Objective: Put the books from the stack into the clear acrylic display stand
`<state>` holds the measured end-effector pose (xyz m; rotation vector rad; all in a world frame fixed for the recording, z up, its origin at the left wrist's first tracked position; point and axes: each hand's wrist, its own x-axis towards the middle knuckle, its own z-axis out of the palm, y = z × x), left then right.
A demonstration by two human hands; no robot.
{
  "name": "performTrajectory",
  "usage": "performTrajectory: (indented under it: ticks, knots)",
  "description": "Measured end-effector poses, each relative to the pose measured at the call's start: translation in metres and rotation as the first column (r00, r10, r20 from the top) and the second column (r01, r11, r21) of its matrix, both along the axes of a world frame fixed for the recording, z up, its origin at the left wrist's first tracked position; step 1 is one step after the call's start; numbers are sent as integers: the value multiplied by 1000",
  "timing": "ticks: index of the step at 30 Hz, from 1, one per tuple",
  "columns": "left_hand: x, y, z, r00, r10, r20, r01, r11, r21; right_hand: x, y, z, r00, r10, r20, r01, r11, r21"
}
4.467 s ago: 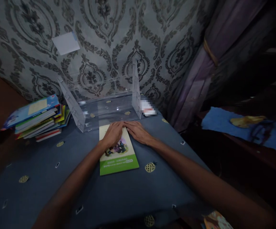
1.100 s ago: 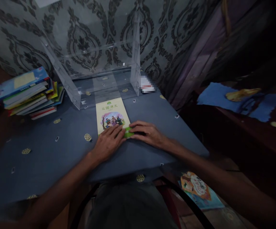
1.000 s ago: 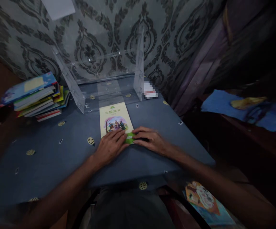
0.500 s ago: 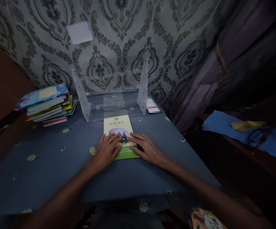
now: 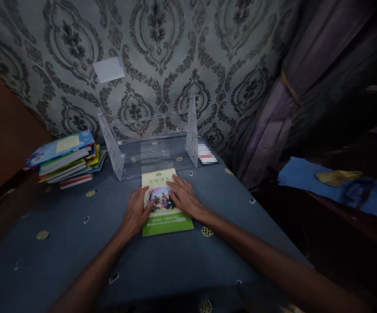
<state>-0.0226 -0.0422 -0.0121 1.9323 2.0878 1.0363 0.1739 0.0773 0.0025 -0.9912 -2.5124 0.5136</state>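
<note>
A paperback book [image 5: 161,198] with a cream and green cover lies flat before me, its pictured front facing up and its title at the far end. My left hand [image 5: 136,211] rests along the book's left edge, fingers stretched forward and thumb on the cover. Across the upper right of the cover lies my right hand [image 5: 185,195], its fingers spread over the picture's edge and near the title. Neither hand is wrapped around the book. Just beyond the book stands a clear plastic rack [image 5: 192,139] with two upright side panels.
A pile of books [image 5: 66,152] sits at the left back of the cloth-covered table [image 5: 77,252]. A small blurred white item [image 5: 207,154] lies right of the rack. A curtain [image 5: 273,113] hangs at the right, near a blue cloth [image 5: 301,180] on another surface.
The view has tilted up slightly. My left hand has shifted to the book's left edge, and my right hand has slid farther up the cover, uncovering more of the picture and green band.
</note>
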Motion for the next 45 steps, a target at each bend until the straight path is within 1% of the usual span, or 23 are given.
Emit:
performTrajectory:
  ticks: [2, 3, 5, 6, 7, 9, 11, 12, 13, 15, 18, 20, 22, 31, 35, 40, 43, 45]
  knots:
    - [-2, 1, 5, 988, -8, 153, 7, 1000, 8, -1, -3, 1, 1000, 5, 13, -5, 1000, 14]
    - [-3, 2, 7, 971, -9, 240, 5, 1000, 18, 0, -4, 2, 1000, 3, 22, -3, 1000, 13]
    - [-4, 3, 11, 907, -11, 420, -6, 999, 39, 0, -5, 3, 999, -6, 35, 6, 1000, 10]
    - [-4, 3, 12, 856, -7, 517, -18, 999, 42, 0, -5, 3, 999, -10, 38, 9, 1000, 11]
    - [-4, 4, 12, 789, 8, 615, -39, 999, 38, 0, -5, 3, 999, -9, 38, 9, 1000, 14]
    - [-4, 5, 14, 617, 62, 784, -106, 994, 5, 0, -5, 3, 999, -8, 31, 8, 1000, 17]
    - [-2, 7, 16, 441, 117, 890, -172, 984, -45, 1, -6, 3, 1000, -6, 30, 6, 1000, 4]
    - [0, 7, 17, 368, 136, 920, -183, 980, -71, 1, -6, 4, 999, -7, 33, 7, 1000, -7]
    - [2, 8, 19, 308, 145, 940, -169, 981, -96, 1, -7, 5, 999, -10, 35, 11, 1000, -20]
    - [7, 10, 24, 216, 150, 965, -92, 987, -133, 1, -9, 8, 999, -6, 41, 8, 999, -44]
    - [15, 11, 32, 127, 150, 981, 34, 987, -155, 3, -11, 14, 999, -2, 43, 5, 998, -62]
    - [19, 12, 35, 94, 155, 983, 73, 984, -162, 3, -12, 16, 999, 2, 41, 0, 998, -62]
    - [21, 12, 36, 77, 161, 984, 83, 982, -168, 4, -12, 18, 999, 7, 37, -5, 998, -62]
    - [16, 12, 32, 45, 164, 985, 83, 982, -167, 5, -9, 13, 1000, 10, 28, -8, 997, -80]
    - [15, 11, 34, 28, 178, 984, 97, 979, -180, 4, -9, 10, 1000, -6, 17, 7, 997, -79]
    - [12, 9, 38, 6, 178, 984, 129, 976, -178, 5, -8, 5, 1000, -1, -19, 1, 1000, -24]
    - [9, 7, 41, -26, 176, 984, 177, 970, -169, 6, -8, 3, 999, -3, -42, 3, 1000, -2]
    - [7, 5, 42, -52, 173, 984, 228, 961, -157, 7, -7, 1, 998, 3, -59, -4, 1000, -10]
